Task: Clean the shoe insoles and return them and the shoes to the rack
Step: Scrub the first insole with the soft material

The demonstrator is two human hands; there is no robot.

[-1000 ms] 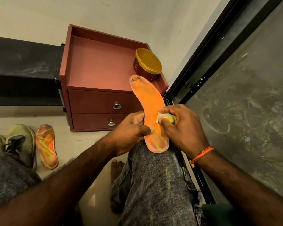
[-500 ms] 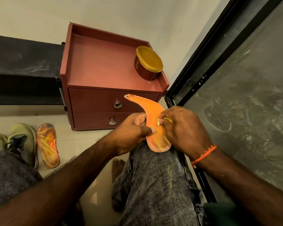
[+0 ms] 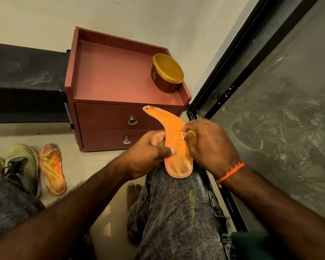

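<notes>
Orange foam insole in hand (image 3: 176, 145): it lies heel-down on my raised right knee (image 3: 178, 199) in grey denim, so the knee serves as a working surface. Its toe end curls up and away toward the drawers.
Left hand (image 3: 148, 152): thumb on top and fingers curled beneath the insole's left edge, pinching it firmly; I judge this steadies it against the rubbing.
Right hand (image 3: 208, 143): fingers curled tight on a small pale yellow cloth or wipe (image 3: 188, 133), pressing it onto the insole's right edge at mid-length. Only a scrap of the cloth shows.
Second orange insole (image 3: 52, 168): flat on the pale floor at the left, streaked yellow, just beside the shoes; likely waiting its turn, though I cannot tell if it is cleaned.
Pale green shoes (image 3: 21, 166): on the floor at the far left edge, partly cut off.
Dark rack shelf (image 3: 24, 79): against the wall, left of the cabinet; nothing returned to it yet as far as I can see.
Reddish-brown two-drawer cabinet (image 3: 109, 76): against the wall ahead.
Round brown tub with gold lid (image 3: 167, 73): lidded, at the cabinet top's right rear corner; contents unknown.
Stage: cleaning underway, I judge.
</notes>
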